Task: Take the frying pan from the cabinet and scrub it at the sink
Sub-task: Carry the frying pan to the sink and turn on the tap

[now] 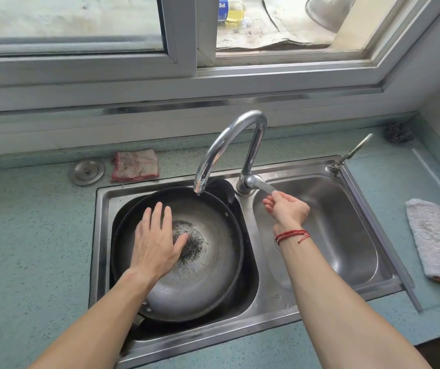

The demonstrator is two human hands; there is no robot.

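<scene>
the round grey metal frying pan point(208, 283) is sitting in the left basin of the stainless steel double sink point(101, 235), handle end toward the near edge, right under the spout of the curved chrome faucet point(229, 137). left hand point(156, 241) lies flat inside the pan, fingers straight and spread, palm over a dark wiry patch point(192, 249) at the centre. can't tell if that's a scourer or burnt-on stuff. right hand point(288, 209), with a red string bracelet point(292, 235) on the wrist, pinches the tip of the flat metal faucet lever point(264, 186) over the right basin. on the worktop's back edge: a round metal sink plug point(87, 171) and a folded pinkish cloth point(135, 166). a steel wool ball point(398, 131) sits in the far right corner, and a grey and orange towel point(437, 241) by the right edge.
</scene>
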